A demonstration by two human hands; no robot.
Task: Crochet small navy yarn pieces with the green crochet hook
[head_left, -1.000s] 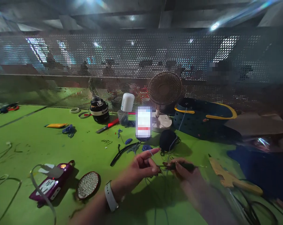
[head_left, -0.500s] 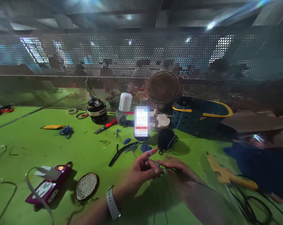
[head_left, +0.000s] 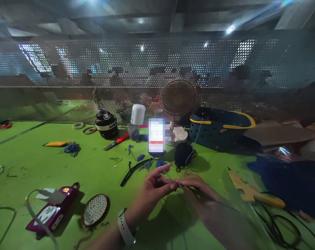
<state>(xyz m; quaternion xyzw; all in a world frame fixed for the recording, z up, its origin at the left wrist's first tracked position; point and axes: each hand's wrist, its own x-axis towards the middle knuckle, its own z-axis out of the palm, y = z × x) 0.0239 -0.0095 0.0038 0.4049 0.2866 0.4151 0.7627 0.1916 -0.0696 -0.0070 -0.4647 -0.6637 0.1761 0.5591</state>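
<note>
My left hand (head_left: 157, 184), with a white band at the wrist, is closed in a pinch on a small piece of light blue yarn work (head_left: 180, 185). A strand of this yarn runs over its raised index finger. Close against it on the right, my right hand (head_left: 196, 187) grips a long thin needle (head_left: 225, 203), whose rear end sticks out to the lower right. The fingertips almost meet and partly hide the stitches and the needle's tip. Just beyond the hands lie a dark yarn ball (head_left: 183, 155) and a blue crocheted flower (head_left: 161, 164).
A phone (head_left: 156, 135) stands in front of a fan (head_left: 178, 100). A dark basket (head_left: 212, 133) is behind to the right. A yellow glue gun (head_left: 251, 192) with its cable lies at right; a purple power strip (head_left: 53, 210) and a round studded disc (head_left: 95, 209) lie at left.
Both hands stay together on the yarn work, with small finger shifts. The left index finger sits slightly lower and further left. The whole view has shifted slightly.
</note>
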